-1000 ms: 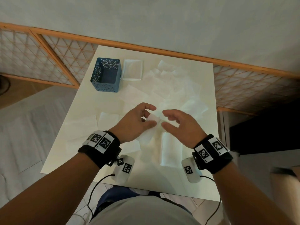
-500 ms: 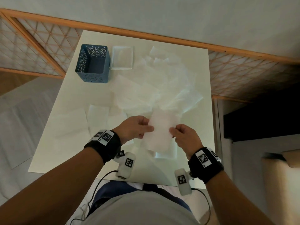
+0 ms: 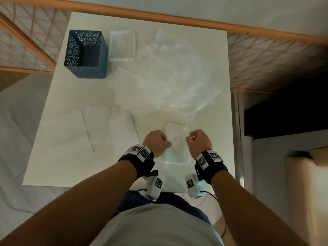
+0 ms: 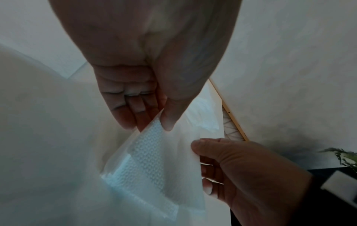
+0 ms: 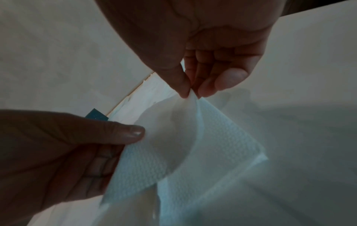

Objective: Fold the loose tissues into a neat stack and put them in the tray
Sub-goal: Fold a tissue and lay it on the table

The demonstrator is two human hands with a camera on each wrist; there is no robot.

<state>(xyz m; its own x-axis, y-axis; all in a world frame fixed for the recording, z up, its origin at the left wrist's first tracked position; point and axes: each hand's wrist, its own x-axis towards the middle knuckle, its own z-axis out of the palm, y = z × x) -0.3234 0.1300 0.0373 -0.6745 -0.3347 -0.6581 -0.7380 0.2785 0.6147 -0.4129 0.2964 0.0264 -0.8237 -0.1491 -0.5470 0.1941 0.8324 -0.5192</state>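
A: Two hands on one sheet. Head view: left hand [image 3: 157, 143] and right hand [image 3: 199, 142] each pinch an upper corner of the tissue [image 3: 177, 139], held over a folded pile [image 3: 176, 158] near the front edge of the surface [image 3: 58, 139]. The tray [image 3: 122, 58] sits far back, beside the blue bin [image 3: 87, 54], well apart from the hands

B: Risk?

A: My judgement: corners misalign when it goes down, so the stack turns ragged. Loose tissues [image 3: 177, 82] lie heaped just behind; a brushing wrist could drag them onto the pile

B: Left wrist view?

A: Thumb and fingers [image 4: 135, 116] nip one corner of the tissue [image 4: 150, 152]; the right hand [image 4: 241, 175] grips the opposite edge. The sheet is thin and embossed, so a hard pull could tear it

B: Right wrist view?

A: Thumb and fingers [image 5: 214, 85] closed on a small peak of tissue [image 5: 193, 137], a slight hold that may slip. The left hand [image 5: 58, 145] clamps the other side

B: Unclear?

A: Layer count in the pile, and whether the tray holds anything. White on white blurs the edges
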